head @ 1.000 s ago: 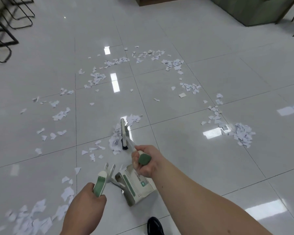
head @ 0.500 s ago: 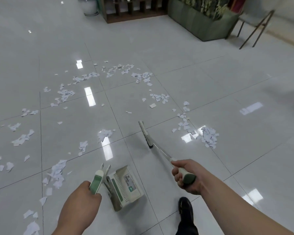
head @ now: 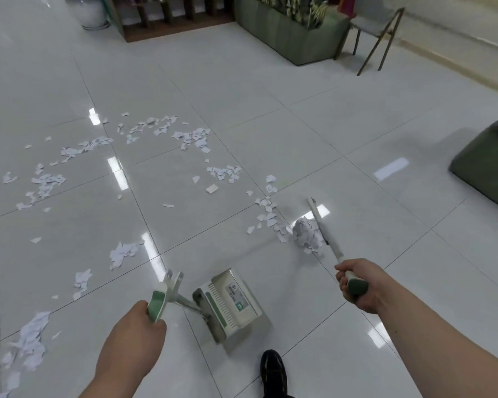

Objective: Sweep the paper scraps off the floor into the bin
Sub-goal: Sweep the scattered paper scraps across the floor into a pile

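Observation:
White paper scraps (head: 190,140) lie scattered over the glossy grey tile floor, mostly to the left and centre. My right hand (head: 357,284) grips the green end of a broom handle; the broom head (head: 318,218) rests on the floor against a small heap of scraps (head: 306,234). My left hand (head: 135,331) grips the green handle of a white dustpan (head: 230,303), which sits on the floor between my arms with its mouth toward the lower right.
My black shoe (head: 273,372) stands just below the dustpan. A dark green bin (head: 489,168) sits at the right edge. A green planter (head: 291,33), a metal chair (head: 377,33), a wooden shelf (head: 167,18) and a white vase (head: 94,12) line the far side.
The broom has swung from the centre pile to the right, behind the right-hand heap. The view has turned right, and the dustpan has shifted right with it.

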{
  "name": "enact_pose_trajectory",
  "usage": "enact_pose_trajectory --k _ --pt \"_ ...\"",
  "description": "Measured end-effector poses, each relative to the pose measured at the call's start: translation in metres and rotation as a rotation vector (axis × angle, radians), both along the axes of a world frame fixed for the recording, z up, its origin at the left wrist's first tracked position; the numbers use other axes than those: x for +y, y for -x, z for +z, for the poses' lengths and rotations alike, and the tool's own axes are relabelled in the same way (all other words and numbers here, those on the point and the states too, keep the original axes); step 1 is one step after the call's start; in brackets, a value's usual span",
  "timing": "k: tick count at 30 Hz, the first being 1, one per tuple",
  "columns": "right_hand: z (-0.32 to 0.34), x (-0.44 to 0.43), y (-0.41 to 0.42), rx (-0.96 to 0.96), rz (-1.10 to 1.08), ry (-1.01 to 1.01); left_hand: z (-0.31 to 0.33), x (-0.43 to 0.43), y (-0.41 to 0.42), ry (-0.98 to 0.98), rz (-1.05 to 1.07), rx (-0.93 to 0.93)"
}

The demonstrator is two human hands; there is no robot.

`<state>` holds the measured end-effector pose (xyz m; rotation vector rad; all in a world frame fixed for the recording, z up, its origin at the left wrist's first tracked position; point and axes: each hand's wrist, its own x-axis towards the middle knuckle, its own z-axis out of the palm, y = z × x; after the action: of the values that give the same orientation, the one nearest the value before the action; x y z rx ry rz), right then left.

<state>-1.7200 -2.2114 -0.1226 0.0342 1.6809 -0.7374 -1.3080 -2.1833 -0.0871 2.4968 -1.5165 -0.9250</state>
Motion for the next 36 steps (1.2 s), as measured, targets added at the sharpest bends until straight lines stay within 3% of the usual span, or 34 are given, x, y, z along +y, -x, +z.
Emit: enact_pose_trajectory --k 6,12,21,30,36 --pt "-0.023 -0.029 0.074 0.026 -0.007 -0.037 0.001 -0.022 0.048 -0.014 0.05 -0.025" --pt "-0.055 -0.055 0.059 0.006 0.057 -0.119 -0.004 -0.037 0.064 -0.026 0.058 -0.075" --pt "-0.059 -0.098 -0.094 -0.264 0.075 -0.089 -0.014 -0.057 0.023 -0.027 0.128 -0.055" --pt "-0.043 -0.153 -0.284 -0.501 0.163 -0.128 -0.016 -0.089 -0.08 -0.033 0.197 -0.046" --pt "-0.035 -0.195 -0.355 -0.603 0.227 -0.109 -0.02 -0.105 -0.145 -0.031 0.25 -0.028"
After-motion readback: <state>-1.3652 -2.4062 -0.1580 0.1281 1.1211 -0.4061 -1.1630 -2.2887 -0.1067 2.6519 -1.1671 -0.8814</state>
